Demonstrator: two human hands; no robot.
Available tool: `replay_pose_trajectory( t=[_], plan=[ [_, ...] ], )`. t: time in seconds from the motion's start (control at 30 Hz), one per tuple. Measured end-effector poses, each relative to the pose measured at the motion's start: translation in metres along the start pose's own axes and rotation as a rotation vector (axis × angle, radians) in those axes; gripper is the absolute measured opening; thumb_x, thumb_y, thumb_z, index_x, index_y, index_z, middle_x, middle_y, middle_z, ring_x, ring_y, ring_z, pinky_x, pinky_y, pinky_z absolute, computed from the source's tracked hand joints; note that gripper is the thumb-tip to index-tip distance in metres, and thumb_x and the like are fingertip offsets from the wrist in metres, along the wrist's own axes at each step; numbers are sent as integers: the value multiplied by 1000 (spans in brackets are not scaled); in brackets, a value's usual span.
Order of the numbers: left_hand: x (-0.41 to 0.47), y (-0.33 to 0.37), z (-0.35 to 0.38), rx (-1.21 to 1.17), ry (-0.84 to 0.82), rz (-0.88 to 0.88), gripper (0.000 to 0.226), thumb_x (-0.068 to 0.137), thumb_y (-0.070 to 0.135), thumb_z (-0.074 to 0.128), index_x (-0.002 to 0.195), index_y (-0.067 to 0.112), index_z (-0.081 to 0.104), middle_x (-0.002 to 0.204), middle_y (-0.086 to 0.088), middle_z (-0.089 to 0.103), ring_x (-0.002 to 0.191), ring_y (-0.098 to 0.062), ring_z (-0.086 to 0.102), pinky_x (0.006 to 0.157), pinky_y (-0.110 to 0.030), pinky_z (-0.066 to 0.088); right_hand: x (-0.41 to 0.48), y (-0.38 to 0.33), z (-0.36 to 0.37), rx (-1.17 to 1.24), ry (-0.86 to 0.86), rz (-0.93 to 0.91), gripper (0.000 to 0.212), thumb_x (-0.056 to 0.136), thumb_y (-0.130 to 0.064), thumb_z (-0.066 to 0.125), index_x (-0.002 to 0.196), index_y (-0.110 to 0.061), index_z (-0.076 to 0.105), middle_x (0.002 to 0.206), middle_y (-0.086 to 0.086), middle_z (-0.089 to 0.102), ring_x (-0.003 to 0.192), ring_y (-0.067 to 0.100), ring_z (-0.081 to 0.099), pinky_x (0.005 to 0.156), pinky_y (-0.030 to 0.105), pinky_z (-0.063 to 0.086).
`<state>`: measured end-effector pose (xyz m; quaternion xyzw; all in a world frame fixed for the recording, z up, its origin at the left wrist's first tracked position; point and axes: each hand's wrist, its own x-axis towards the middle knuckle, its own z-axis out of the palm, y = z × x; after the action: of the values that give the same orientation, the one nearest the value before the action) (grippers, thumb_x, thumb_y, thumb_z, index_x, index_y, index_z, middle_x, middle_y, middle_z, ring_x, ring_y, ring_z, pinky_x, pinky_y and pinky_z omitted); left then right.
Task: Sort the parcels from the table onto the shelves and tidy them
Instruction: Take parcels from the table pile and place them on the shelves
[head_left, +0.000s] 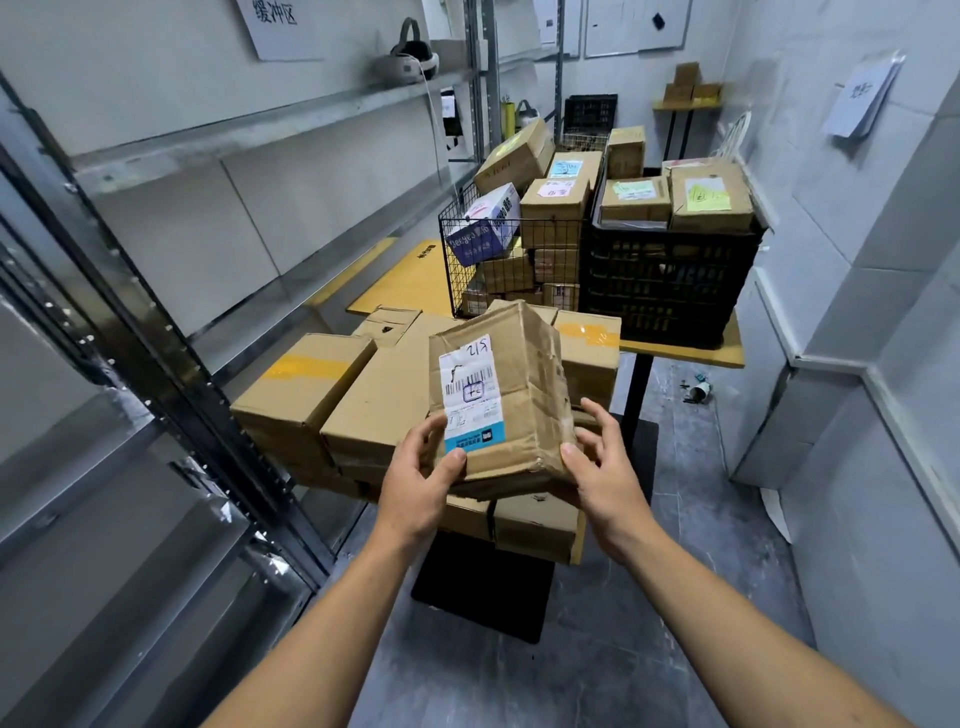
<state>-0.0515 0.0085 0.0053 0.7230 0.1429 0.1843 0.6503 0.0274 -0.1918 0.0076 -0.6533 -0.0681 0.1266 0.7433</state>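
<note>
A crumpled cardboard parcel (524, 395) with a white and blue shipping label marked 215 is lifted above the table, tilted with the label facing me. My left hand (421, 480) grips its lower left corner, thumb on the label. My right hand (605, 467) holds its lower right edge, thumb on the front and fingers spread behind. Below it, several brown parcels (322, 384) lie stacked on the near table (575, 545). Grey metal shelves (223, 140) run along the left wall, their boards bare.
On the far table (680, 351) stand a wire basket (498, 260) and a black crate (670, 280), both piled with parcels. A headset (408, 60) sits on the upper shelf. A small cup and debris (698, 392) lie on the floor at right.
</note>
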Motion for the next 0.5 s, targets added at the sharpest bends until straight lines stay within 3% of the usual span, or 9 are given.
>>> replay_pose_trajectory(
  t=[0.07,0.13,0.23,0.3,0.37,0.43,0.5],
  plan=[
    [-4,1,-5,58,34,37,41,87,31,69,125,41,56,130,3,57,121,-17,57,89,-37,57,-1,-1,4,-263,23,-155,46,103,-16,52,126,-56,48,134,-2,44,119,18,57,100,47,53],
    [-8,4,-12,72,70,70,39,87,33,70,121,46,55,128,3,57,119,-17,58,87,-38,58,-2,-1,11,-384,7,-259,42,103,-18,50,123,-55,53,133,-6,42,123,13,51,107,45,48],
    [-16,10,-27,88,131,124,40,81,40,69,114,57,56,125,7,56,118,-13,59,88,-39,57,-9,-6,24,-374,-92,-216,29,102,-36,51,124,-54,54,136,-9,49,125,10,50,107,46,48],
    [-22,14,-37,145,167,172,42,82,36,70,112,61,54,122,14,55,117,-5,57,91,-33,55,-12,-11,32,-364,-178,-168,35,95,-57,49,130,-52,49,139,-7,52,125,10,52,104,48,50],
    [-31,20,-49,237,216,241,45,85,30,73,117,55,52,121,18,53,115,3,54,92,-19,49,-18,-15,43,-329,-273,-171,46,90,-65,53,133,-51,42,138,-13,51,123,2,51,107,41,48],
    [-40,23,-61,312,261,305,45,84,30,73,122,43,53,121,21,51,114,6,52,91,-9,44,-22,-17,58,-326,-329,-198,57,84,-58,60,135,-51,36,129,-28,49,117,-13,48,107,32,44],
    [-50,23,-75,337,305,330,46,81,30,70,124,37,54,122,21,51,115,3,52,93,-10,43,-27,-14,77,-317,-366,-222,62,85,-51,71,136,-51,35,128,-34,46,117,-16,48,105,29,45]
  ],
)
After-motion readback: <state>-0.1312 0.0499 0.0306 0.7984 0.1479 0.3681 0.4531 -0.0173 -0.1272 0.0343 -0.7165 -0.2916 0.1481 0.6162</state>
